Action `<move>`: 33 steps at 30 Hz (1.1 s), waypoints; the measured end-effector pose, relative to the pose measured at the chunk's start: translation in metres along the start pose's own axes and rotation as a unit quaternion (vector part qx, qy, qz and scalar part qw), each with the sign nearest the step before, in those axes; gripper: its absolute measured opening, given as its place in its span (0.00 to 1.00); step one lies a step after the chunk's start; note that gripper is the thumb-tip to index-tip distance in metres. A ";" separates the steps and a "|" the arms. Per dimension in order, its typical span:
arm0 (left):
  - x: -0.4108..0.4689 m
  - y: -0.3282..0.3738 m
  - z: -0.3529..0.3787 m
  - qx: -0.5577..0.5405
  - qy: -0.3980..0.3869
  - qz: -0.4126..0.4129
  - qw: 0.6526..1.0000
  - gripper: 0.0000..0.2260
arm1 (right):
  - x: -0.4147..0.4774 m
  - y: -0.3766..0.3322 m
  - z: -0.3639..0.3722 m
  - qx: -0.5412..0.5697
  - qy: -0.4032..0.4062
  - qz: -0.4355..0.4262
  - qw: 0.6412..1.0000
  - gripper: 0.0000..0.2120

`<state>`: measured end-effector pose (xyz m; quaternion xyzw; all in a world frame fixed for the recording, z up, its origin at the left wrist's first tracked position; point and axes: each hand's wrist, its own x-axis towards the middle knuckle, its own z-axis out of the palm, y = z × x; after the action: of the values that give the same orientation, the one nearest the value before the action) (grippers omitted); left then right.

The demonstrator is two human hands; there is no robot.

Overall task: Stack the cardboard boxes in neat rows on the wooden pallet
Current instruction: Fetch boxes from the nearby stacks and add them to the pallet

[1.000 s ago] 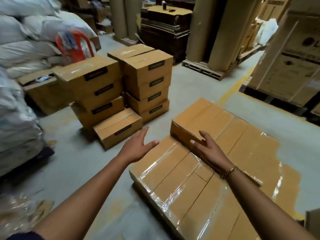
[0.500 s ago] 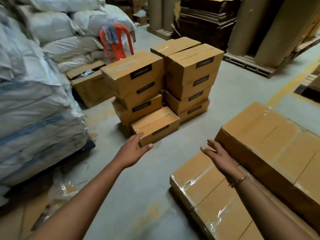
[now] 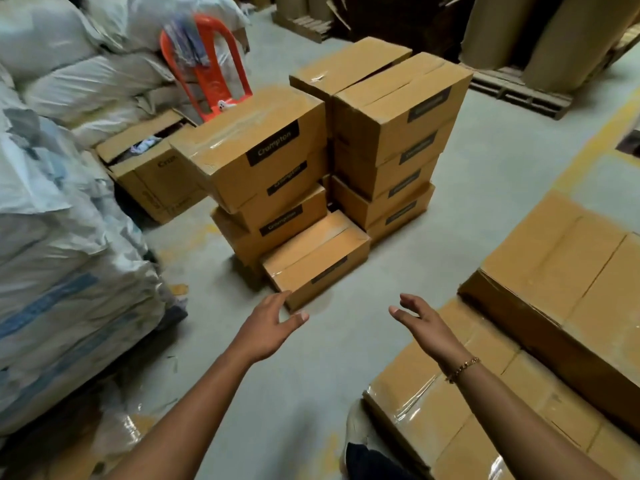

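Under the right forearm lies the film-wrapped layer of boxes (image 3: 433, 403) set in rows, with a second-tier box (image 3: 561, 271) on it, off to the right of the right fingers (the wooden pallet itself is hidden beneath them). The right hand (image 3: 429, 329) hangs over bare floor, fingers spread wide and loosely bent, holding nothing. The left hand (image 3: 268, 329) is likewise spread and empty, and it is the nearer one. Its fingertips reach the near corner of the low box (image 3: 313, 259) on the floor, though I cannot tell whether they touch it. That box lies just ahead of the left fingers and ahead-left of the right ones. Its long axis runs away from the fingers, slanting rightward, with the short end toward the left hand. The pickup, I judge, needs the right hand to cross over to the labelled long side. Beyond the fingertips rise two taller stacks (image 3: 391, 133) of boxes, then an orange chair (image 3: 207, 64) and white sacks (image 3: 69, 202) to the left.
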<state>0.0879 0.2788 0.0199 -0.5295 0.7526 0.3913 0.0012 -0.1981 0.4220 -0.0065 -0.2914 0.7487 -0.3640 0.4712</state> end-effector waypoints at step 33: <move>0.564 -0.250 -0.045 0.197 -0.254 0.075 0.944 0.31 | 0.457 0.014 0.329 0.112 0.129 0.248 0.954 0.34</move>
<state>0.0586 -0.2305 -0.3308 -0.3441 0.8269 0.3559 0.2667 -0.0741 -0.0147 -0.3391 0.0070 0.8062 -0.3517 0.4758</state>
